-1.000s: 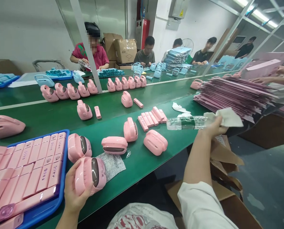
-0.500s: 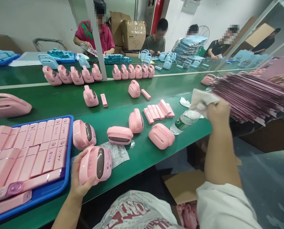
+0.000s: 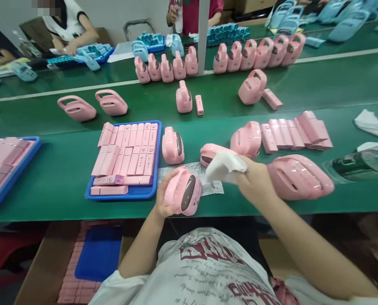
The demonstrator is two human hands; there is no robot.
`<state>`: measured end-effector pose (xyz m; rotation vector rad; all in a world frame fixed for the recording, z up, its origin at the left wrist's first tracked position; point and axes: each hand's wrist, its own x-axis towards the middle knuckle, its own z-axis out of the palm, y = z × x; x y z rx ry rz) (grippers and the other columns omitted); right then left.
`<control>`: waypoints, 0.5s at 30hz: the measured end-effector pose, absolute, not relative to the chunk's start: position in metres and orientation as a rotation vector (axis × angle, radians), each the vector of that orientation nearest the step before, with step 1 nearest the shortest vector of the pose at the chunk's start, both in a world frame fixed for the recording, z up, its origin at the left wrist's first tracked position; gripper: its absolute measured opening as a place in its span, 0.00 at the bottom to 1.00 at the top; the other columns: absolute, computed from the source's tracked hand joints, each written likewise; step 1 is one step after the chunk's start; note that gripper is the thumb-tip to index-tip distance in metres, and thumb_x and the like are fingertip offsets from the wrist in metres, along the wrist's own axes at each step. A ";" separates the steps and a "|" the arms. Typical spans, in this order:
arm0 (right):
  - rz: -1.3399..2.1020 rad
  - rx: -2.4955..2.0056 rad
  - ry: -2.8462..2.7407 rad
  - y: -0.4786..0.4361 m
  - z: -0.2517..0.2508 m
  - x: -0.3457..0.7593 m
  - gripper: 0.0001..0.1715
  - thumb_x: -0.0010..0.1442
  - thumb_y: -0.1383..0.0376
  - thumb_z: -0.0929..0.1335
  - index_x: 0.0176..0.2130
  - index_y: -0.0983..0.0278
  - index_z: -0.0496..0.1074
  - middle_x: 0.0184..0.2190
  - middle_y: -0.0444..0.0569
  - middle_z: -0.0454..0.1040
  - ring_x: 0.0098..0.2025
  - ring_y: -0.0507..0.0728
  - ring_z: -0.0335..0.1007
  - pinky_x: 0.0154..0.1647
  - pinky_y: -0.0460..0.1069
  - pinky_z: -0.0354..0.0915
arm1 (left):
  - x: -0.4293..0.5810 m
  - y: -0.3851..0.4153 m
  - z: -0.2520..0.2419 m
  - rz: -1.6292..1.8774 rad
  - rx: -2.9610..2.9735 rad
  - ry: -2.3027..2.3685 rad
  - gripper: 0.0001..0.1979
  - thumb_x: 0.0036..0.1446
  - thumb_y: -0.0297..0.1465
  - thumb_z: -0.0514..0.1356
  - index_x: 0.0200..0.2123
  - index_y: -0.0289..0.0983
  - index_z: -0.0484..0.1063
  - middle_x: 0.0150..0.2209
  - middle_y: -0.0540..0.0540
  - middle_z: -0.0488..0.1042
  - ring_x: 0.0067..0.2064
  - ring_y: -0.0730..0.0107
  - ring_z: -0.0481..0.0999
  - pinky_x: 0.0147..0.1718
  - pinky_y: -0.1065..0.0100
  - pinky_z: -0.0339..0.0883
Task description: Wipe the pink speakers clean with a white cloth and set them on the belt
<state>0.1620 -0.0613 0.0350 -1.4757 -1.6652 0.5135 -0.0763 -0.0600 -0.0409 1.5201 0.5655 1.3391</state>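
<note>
My left hand (image 3: 164,199) is wrapped round the back of a pink plastic case with a dark oval window (image 3: 183,192), tilted with its window towards the right. In my right hand (image 3: 255,178) is a crumpled white tissue (image 3: 225,166), held to the right of that case and apart from it. Under both lies a clear bubble-wrap sheet (image 3: 216,187) on the green bench. The tissue partly covers another pink case (image 3: 212,151). Close to my right forearm rests a larger-looking pink case (image 3: 300,176), on its side.
A blue tray (image 3: 159,161) of pink boxes stands left of my hands. A row of pink boxes (image 3: 290,133), a clear bottle (image 3: 360,163) and loose tissues (image 3: 373,123) lie at right. More pink cases (image 3: 179,67) line the bench's middle; co-workers (image 3: 71,25) sit across.
My right hand has come left with the tissue, from beside the bottle to near the held case. My left hand still grips its case. The view has swung left.
</note>
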 end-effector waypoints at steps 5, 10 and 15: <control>0.261 -1.024 -1.880 -0.075 -0.020 0.094 0.22 0.65 0.65 0.58 0.52 0.70 0.71 0.51 0.62 0.74 0.54 0.64 0.71 0.51 0.56 0.71 | -0.074 -0.063 -0.044 1.385 1.417 0.516 0.37 0.48 0.49 0.63 0.60 0.42 0.62 0.59 0.40 0.67 0.60 0.50 0.66 0.59 0.52 0.60; 0.288 -0.665 -2.011 -0.096 -0.041 0.078 0.26 0.66 0.64 0.55 0.61 0.67 0.62 0.57 0.58 0.69 0.67 0.62 0.50 0.65 0.62 0.55 | -0.072 -0.062 -0.039 1.385 1.304 0.608 0.37 0.48 0.52 0.62 0.58 0.42 0.64 0.58 0.41 0.69 0.58 0.51 0.69 0.58 0.53 0.62; 0.416 -0.808 -1.879 -0.081 -0.042 0.087 0.30 0.68 0.61 0.56 0.67 0.64 0.52 0.61 0.58 0.63 0.67 0.60 0.52 0.63 0.60 0.60 | -0.071 -0.060 -0.040 1.431 1.284 0.683 0.37 0.47 0.55 0.61 0.57 0.42 0.65 0.57 0.42 0.70 0.59 0.53 0.68 0.60 0.55 0.60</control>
